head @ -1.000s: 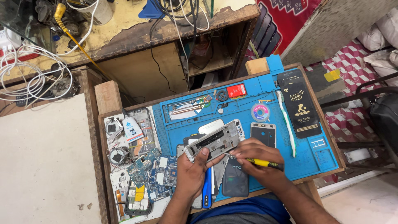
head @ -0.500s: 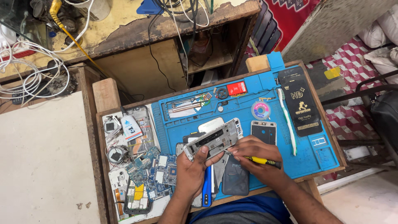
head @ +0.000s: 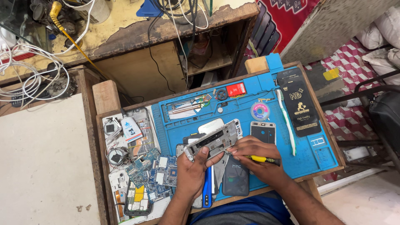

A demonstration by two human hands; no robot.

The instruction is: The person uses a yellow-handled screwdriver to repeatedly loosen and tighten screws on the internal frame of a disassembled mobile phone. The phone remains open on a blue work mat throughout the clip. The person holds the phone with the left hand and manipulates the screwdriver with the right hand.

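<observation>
My left hand (head: pixel 192 171) holds a silver phone frame (head: pixel 214 139), tilted up above the blue work mat (head: pixel 316 152). My right hand (head: pixel 252 156) grips a yellow-handled screwdriver (head: pixel 262 158), its tip touching the frame's lower edge. Under my hands lie a dark phone back cover (head: pixel 235 179) and a blue tool (head: pixel 207 192). A second dark phone (head: pixel 263 132) lies flat on the mat just beyond my right hand.
Several circuit boards (head: pixel 152 173) and small parts crowd the mat's left side. A white toothbrush (head: pixel 286 127), a black flat package (head: pixel 300 107), a solder wick reel (head: pixel 260 111) and a red box (head: pixel 236 89) lie farther back. White cables (head: pixel 29 77) are piled at the far left.
Both hands stay on the phone frame and screwdriver, with only slight shifts. The camera view has drifted a little.
</observation>
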